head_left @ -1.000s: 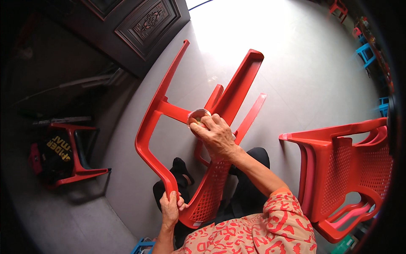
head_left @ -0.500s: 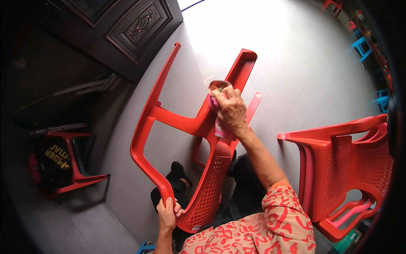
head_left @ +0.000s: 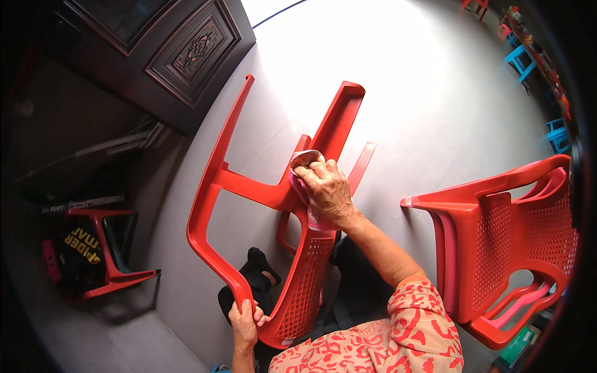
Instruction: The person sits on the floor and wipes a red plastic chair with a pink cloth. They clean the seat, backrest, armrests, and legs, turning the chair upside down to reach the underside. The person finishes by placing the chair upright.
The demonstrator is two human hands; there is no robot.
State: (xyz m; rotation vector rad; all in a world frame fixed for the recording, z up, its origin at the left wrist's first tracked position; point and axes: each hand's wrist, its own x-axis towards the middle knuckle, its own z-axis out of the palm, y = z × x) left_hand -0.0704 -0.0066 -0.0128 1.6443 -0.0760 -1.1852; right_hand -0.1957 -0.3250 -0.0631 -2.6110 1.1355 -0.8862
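Note:
A red plastic armchair (head_left: 239,189) lies tipped in front of me, its legs pointing away and its perforated backrest (head_left: 303,292) close to my body. My left hand (head_left: 244,318) is wrapped round the near end of its left armrest, beside the backrest. In my right hand (head_left: 326,188) is a bunched pink-and-white cloth (head_left: 303,160), pressed against the side of the chair where a leg meets the seat. Part of the cloth hangs below my palm. The chair surface under the cloth is hidden.
Stacked red plastic chairs (head_left: 491,239) stand on the right. At the left, a dark bag (head_left: 78,255) rests on another red chair (head_left: 118,280). A carved dark door (head_left: 196,53) is at upper left. Blue stools (head_left: 520,61) line the far right.
My right hand and the cloth have slid a little toward me along the chair. My left hand keeps its hold on the armrest. The whole view has shifted slightly.

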